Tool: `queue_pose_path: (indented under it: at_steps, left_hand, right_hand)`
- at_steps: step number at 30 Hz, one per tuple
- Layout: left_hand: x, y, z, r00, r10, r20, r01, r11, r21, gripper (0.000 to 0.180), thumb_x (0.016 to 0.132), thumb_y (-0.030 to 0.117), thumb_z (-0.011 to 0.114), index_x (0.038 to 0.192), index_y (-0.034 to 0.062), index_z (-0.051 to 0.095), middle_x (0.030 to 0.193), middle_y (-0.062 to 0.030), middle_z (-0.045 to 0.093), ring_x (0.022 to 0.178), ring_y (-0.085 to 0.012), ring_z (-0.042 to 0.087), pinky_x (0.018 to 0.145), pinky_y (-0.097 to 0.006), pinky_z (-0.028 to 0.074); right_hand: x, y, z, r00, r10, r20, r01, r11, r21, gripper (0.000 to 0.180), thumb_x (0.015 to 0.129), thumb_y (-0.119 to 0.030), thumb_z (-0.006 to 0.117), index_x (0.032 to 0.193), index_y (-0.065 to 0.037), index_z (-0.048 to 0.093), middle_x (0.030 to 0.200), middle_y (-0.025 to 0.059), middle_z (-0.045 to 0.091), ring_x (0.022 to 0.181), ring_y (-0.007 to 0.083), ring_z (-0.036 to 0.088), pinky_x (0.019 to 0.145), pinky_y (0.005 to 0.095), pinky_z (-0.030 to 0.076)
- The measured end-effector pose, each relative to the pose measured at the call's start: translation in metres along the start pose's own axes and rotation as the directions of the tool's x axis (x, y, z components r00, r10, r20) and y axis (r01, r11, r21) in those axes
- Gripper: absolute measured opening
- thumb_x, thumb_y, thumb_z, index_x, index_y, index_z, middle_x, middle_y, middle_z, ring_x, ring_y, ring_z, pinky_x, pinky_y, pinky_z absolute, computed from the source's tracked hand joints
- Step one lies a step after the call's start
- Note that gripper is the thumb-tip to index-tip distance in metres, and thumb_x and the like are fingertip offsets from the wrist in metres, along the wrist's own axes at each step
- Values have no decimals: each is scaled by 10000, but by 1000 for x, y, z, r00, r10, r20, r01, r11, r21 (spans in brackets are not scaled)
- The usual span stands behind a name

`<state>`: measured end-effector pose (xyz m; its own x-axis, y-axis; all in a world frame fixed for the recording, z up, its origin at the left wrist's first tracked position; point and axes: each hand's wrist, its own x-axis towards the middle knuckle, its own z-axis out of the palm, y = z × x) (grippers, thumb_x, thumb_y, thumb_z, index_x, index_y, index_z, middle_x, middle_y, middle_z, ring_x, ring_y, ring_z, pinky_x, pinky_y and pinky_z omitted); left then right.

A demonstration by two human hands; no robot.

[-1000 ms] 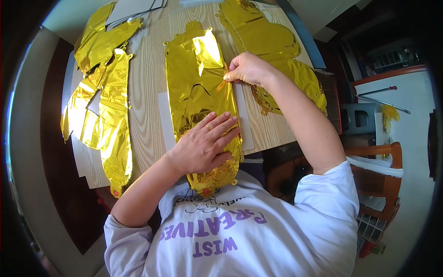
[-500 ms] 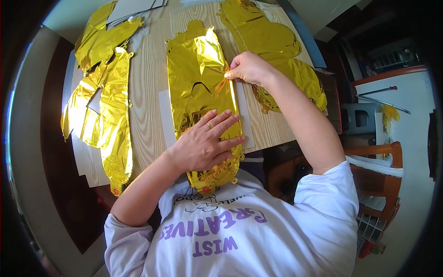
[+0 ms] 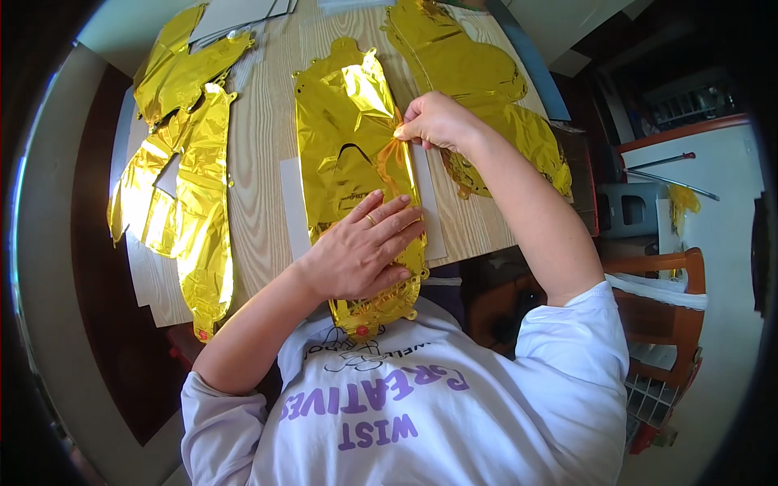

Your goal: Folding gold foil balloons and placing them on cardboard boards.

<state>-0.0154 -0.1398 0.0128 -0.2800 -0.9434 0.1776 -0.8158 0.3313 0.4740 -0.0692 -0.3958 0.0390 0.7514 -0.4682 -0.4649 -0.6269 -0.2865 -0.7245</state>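
A flat, deflated gold foil balloon (image 3: 339, 121) lies lengthwise before me, its near end overhanging the table edge against my shirt. A small red spot marks that end. My left hand (image 3: 362, 249), a ring on one finger, rests palm down on the balloon's lower half with its fingers stretched out. At the balloon's right edge, the thumb and fingertips of my right hand (image 3: 433, 123) pinch the foil, and creases run out from there. An orange streak shows on the foil below the pinch; whether it is a reflection I cannot tell. Beneath the balloon lies a pale card (image 3: 293, 202).
More flat gold foil balloons lie on the wooden table (image 3: 263, 138): one group at left (image 3: 203, 178), another at right (image 3: 474, 69). Grey-white sheets (image 3: 235, 18) are stacked at the far left. A wooden chair (image 3: 677, 316) stands right of the table, near a grey plastic stool (image 3: 630, 209).
The fingers of my left hand have drawn slightly closer together on the foil. My right hand keeps its pinch at nearly the same spot, and the foil near it has creased a little differently.
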Motion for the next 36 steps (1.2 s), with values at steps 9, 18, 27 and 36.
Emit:
queue_pose_path:
  at_steps: [9,18,27,36]
  left_hand:
    - [3,3,-6,998,46,50,-49,996,77,574,992,451,584,1498,189,516,1540,-132,450,1450,-350,411,1217,-571,270]
    - [2,1,-5,998,44,42,-47,996,78,572,997,474,576,1495,200,520,1543,-132,452,1453,-337,413,1217,-569,276]
    - [4,2,-5,999,36,-7,-36,999,37,531,990,496,581,1416,179,597,1483,-177,468,1454,-378,398,1219,-577,275]
    - [3,1,-10,1000,15,-5,-15,999,-49,678,975,504,605,1471,59,482,1497,-205,466,1466,-402,382,1227,-577,251]
  right_hand:
    - [8,10,-11,997,-12,-76,8,999,-53,191,849,-160,810,875,5,719,714,57,677,523,105,562,511,282,457]
    - [-42,-7,11,797,-493,-349,303,826,-475,160,885,-173,743,886,-24,686,896,120,700,811,284,676,736,408,536]
    - [-174,66,63,581,-784,-218,520,564,-641,257,836,-80,732,1087,-39,696,1138,106,649,1024,289,617,907,445,463]
    - [-180,81,86,587,-781,-216,503,560,-658,328,839,-90,731,1152,-5,678,1231,135,639,1113,303,606,1008,461,452]
